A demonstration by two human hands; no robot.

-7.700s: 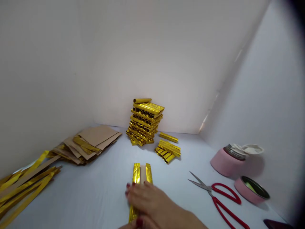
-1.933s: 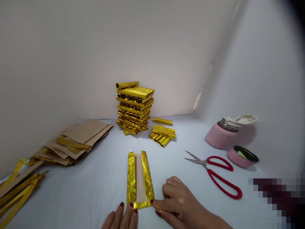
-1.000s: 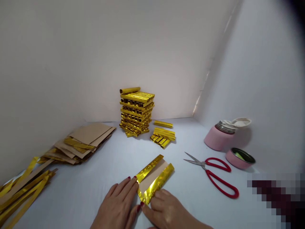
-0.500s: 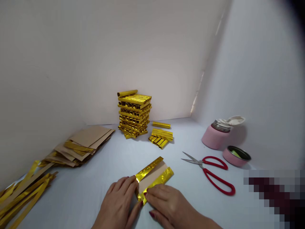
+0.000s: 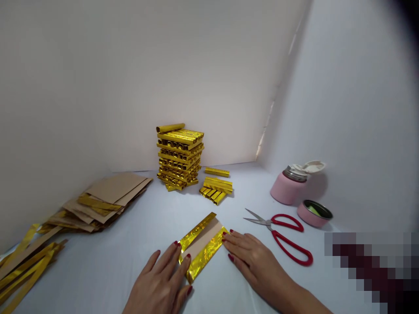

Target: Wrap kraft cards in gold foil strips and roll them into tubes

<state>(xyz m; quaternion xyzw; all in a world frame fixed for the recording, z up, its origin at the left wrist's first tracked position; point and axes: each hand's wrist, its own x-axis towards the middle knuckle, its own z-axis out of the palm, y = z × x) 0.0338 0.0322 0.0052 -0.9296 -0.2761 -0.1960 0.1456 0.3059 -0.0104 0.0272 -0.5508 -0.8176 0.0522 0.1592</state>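
Note:
A brown card strip with gold foil folded over its long edges lies slantwise on the white table, in front of me. My left hand lies flat with spread fingers, its fingertips pressing the strip's near left end. My right hand rests open on the table, its fingertips touching the strip's far right end. Neither hand holds anything.
A tall stack of gold foil tubes stands by the back wall, with a few loose tubes beside it. Brown card sheets and gold strips lie left. Red scissors, a pink flask and its pink lid lie right.
The strip went from lying lengthwise to slanting right. My right hand slid from its near end along the lower edge to the far end; my left hand stayed on the near end.

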